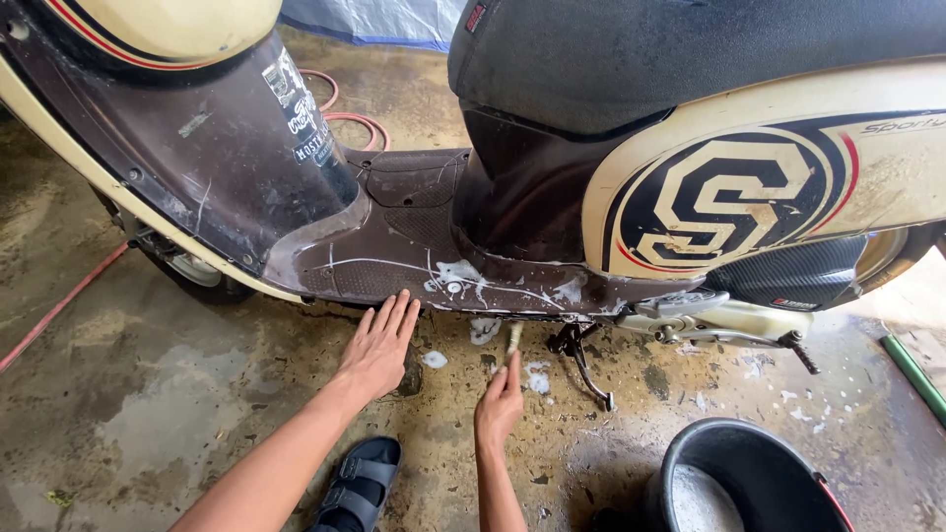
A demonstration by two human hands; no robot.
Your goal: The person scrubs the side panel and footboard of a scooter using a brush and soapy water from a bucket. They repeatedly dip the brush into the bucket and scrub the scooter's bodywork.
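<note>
Head view, listed from my body outward. Nearest, bottom edge: my dark sandal (357, 480) on the wet concrete floor (148, 414), and to the right a black bucket (749, 478) with pale suds inside, well apart from both hands. Next: my right hand (500, 402), fingers pinched narrow around a small pale brush (513, 340); I cannot tell its bristles or exact kind, only that its long axis runs nearly upright in the picture, pointing away from me toward the scooter's underside. Level with it and to the left: my left hand (379, 345), flat and spread wide, holding nothing, fingertips at the lower edge of the brown footboard (394, 246); whether the palm bears on the floor or hovers I cannot tell. Beyond the hands: the footboard's lip, streaked with white foam (458, 276), lying straight ahead of and just above the brush tip; the right hand is the nearer one to that soapy patch, the left sits beside it toward the front wheel (192, 274). The lip's long axis runs left to right, crosswise to the brush. Right of the brush: the side stand (583, 360), down, near but not touching my hand. Farther: cream side panel (749, 187) with a large letter emblem, black seat (641, 49), and a red hose (340, 108) on the floor behind.
</note>
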